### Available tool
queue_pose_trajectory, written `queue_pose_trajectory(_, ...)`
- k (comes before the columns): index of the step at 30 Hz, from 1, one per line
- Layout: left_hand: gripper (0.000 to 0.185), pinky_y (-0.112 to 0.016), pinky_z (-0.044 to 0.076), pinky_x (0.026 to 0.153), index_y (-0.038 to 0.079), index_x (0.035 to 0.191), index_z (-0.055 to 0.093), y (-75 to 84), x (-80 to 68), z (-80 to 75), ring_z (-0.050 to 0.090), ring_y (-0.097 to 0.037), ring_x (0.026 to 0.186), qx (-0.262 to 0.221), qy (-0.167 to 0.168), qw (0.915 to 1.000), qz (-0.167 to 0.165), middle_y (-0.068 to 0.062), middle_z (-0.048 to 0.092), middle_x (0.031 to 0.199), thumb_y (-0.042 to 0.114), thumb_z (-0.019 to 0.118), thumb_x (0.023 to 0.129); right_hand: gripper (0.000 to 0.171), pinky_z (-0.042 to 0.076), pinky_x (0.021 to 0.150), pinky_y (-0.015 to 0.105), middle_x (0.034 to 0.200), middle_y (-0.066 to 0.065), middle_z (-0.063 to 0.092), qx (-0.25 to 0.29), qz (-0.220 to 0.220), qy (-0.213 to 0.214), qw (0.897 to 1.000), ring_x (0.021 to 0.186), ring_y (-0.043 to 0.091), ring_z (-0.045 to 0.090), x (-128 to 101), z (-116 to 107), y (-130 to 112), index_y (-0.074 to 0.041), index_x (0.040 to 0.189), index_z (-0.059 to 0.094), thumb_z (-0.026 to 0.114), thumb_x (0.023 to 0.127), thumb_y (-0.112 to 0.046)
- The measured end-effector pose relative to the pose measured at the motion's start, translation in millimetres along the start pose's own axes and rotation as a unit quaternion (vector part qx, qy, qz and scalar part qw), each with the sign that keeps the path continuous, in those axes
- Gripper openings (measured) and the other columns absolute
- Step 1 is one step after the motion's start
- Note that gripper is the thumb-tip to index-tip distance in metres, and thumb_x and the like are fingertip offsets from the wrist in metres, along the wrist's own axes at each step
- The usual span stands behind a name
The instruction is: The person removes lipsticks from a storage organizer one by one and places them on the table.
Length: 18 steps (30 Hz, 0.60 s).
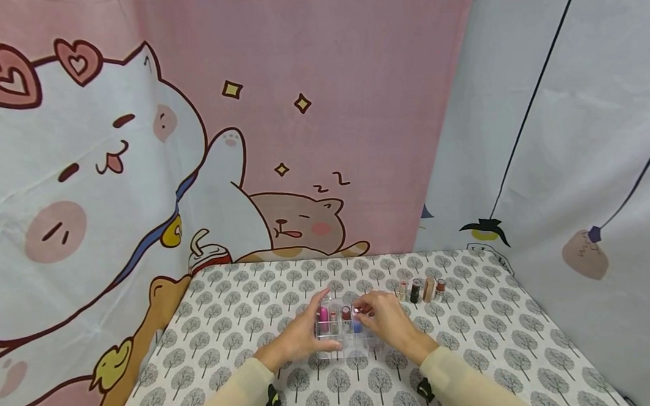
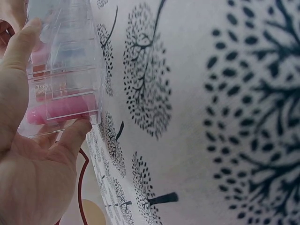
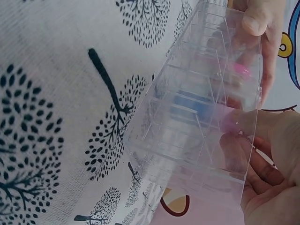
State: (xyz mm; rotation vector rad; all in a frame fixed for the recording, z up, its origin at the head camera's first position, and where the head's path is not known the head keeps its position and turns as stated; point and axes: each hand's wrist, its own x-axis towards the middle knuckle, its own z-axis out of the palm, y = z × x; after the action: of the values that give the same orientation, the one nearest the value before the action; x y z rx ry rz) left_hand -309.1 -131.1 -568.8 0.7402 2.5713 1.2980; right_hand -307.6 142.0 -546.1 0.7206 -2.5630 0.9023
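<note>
Two hands on clear compartmented organizer (image 1: 343, 331), lower centre of head frame, resting on tree-print tablecloth (image 1: 475, 336). We read no brand or label anywhere. Organizer: transparent plastic grid, pink tube (image 1: 324, 318), red and blue items inside. Left hand (image 1: 299, 339) grips its left side; right hand (image 1: 383, 322) holds right edge, possibly pinching small item, too blurred. Four lipsticks (image 1: 420, 290) stand just right.
</note>
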Motion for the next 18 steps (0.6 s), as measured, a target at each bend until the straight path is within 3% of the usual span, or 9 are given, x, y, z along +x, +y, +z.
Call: queue_pose_trajectory(18,0.139,-0.055,0.067,0.106,0.051,0.185,0.005,-0.8,0.5,-0.2,0.080,-0.026,0.105,-0.006,-0.001,1.0000,0.005,-0.013,0.080,0.136,0.039,0.104,0.089,0.023,0.068,0.082,0.017,0.108,0.011,0.090,0.022,0.034,-0.014,0.999,0.093,0.021,0.087,0.2,-4.8,-2.5,-0.004,0.117,0.086,0.095,0.096,-0.004)
